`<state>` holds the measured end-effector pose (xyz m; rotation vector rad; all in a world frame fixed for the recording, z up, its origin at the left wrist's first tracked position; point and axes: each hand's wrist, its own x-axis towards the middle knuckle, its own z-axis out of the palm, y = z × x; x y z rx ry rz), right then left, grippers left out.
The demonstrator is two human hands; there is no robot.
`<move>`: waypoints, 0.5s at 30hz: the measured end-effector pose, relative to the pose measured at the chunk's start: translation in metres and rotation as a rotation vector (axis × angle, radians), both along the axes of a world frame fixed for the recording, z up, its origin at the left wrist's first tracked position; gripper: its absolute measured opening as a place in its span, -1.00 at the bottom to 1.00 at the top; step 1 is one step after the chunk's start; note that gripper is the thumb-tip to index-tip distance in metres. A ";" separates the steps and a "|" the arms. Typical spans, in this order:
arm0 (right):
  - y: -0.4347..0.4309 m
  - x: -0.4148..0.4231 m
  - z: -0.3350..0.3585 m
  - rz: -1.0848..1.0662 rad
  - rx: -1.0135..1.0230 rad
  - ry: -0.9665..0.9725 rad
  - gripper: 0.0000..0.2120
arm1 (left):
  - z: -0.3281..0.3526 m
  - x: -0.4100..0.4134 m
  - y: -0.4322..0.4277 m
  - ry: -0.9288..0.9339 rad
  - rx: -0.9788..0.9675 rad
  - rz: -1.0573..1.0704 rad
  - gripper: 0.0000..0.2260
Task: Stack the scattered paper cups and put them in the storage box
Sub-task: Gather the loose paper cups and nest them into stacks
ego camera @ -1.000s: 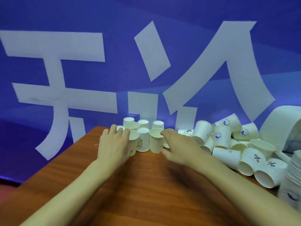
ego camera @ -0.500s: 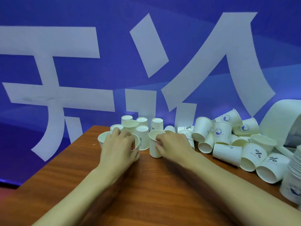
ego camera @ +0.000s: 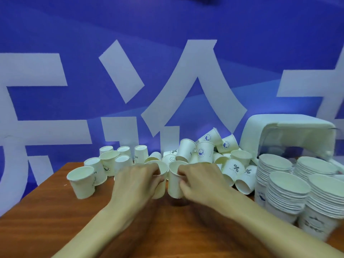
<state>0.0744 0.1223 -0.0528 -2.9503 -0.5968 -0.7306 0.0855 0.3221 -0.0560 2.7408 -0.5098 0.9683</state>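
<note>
My left hand (ego camera: 135,180) grips a white paper cup (ego camera: 161,169) by its rim and side. My right hand (ego camera: 200,180) grips a second white paper cup (ego camera: 173,181) right beside it, and the two cups nearly touch above the wooden table (ego camera: 46,220). Loose upright cups (ego camera: 82,181) stand at the left. A heap of tipped cups (ego camera: 234,167) lies behind my right hand. Several tall stacks of nested cups (ego camera: 286,190) stand at the right. A white storage box (ego camera: 286,135) lies on its side at the far right.
A blue banner with large white characters (ego camera: 191,101) hangs right behind the table's far edge. The table's left edge (ego camera: 37,185) runs diagonally toward me. Bare wood shows in front of my hands.
Both hands have drawn back from the far cups, each bringing a cup along, and now hold them side by side. The view has shifted right, showing the stacks and the box.
</note>
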 end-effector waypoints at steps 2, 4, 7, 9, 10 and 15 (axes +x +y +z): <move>-0.025 -0.014 0.012 -0.058 0.019 -0.003 -0.85 | 0.007 -0.003 -0.029 -0.024 -0.046 -0.056 -0.76; -0.051 -0.028 0.023 -0.126 0.031 -0.043 -0.82 | 0.014 -0.006 -0.058 -0.047 -0.069 -0.106 -0.73; -0.090 -0.053 0.034 -0.210 0.068 -0.121 -0.80 | 0.023 -0.012 -0.099 -0.087 -0.116 -0.179 -0.70; -0.110 -0.074 0.042 -0.255 0.106 -0.184 -0.79 | 0.032 -0.017 -0.125 -0.117 -0.157 -0.229 -0.70; -0.120 -0.083 0.047 -0.267 0.131 -0.213 -0.79 | 0.037 -0.020 -0.137 -0.126 -0.185 -0.259 -0.71; -0.167 -0.117 0.073 -0.310 0.270 -0.295 -0.88 | 0.053 -0.038 -0.183 -0.213 -0.335 -0.399 -0.85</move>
